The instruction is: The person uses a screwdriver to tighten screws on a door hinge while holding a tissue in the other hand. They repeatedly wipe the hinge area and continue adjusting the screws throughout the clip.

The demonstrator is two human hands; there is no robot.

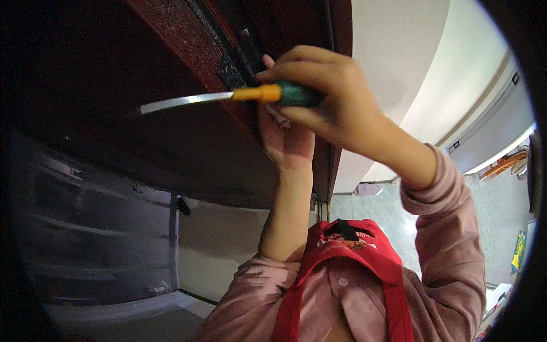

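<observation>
In my right hand [336, 85] is a screwdriver with a green grip and a yellow collar [256, 93]. Its bright metal shaft [185, 101] points left, across the edge of a dark red-brown door [188, 51]. Behind it my left hand [290, 142] is raised against the door edge, palm toward me. Small pale bits [280, 118] show at that palm, too small to name. Most of its fingers are hidden by my right hand. A black metal fitting [236, 67] sits on the door edge beside my fingers.
A dark door frame [336, 28] runs down beside my hands, with a pale wall [393, 51] to the right. Grey shelving [102, 228] stands at the lower left. A red apron [353, 251] hangs over my chest. Pale tiled floor [399, 211] shows at the right.
</observation>
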